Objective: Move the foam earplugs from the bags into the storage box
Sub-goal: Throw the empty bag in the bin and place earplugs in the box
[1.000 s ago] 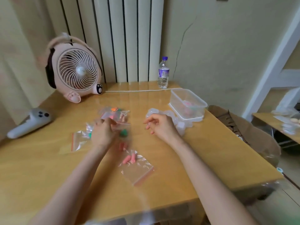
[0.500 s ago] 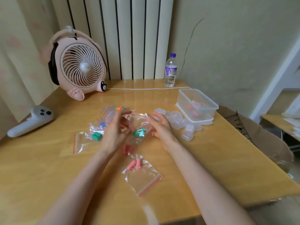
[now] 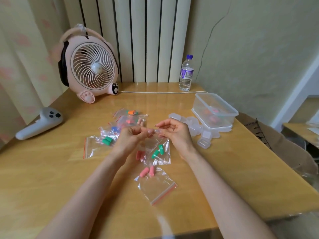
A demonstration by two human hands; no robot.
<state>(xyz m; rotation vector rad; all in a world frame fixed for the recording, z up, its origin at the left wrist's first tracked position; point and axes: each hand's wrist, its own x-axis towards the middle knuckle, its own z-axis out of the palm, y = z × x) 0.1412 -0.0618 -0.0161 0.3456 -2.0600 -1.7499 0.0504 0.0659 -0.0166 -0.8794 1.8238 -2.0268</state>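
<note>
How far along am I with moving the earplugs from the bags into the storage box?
Early on. A few pinkish earplugs already lie in the storage box. The left hand and right hand pinch the top of a bag of green earplugs. Several filled bags lie on the table, including the bag of pink earplugs nearest you.

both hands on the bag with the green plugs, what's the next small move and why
Probably pull the seal apart: the left hand and right hand both pinch the top edge of the bag, and its green earplugs sit inside, not in the storage box.
</note>
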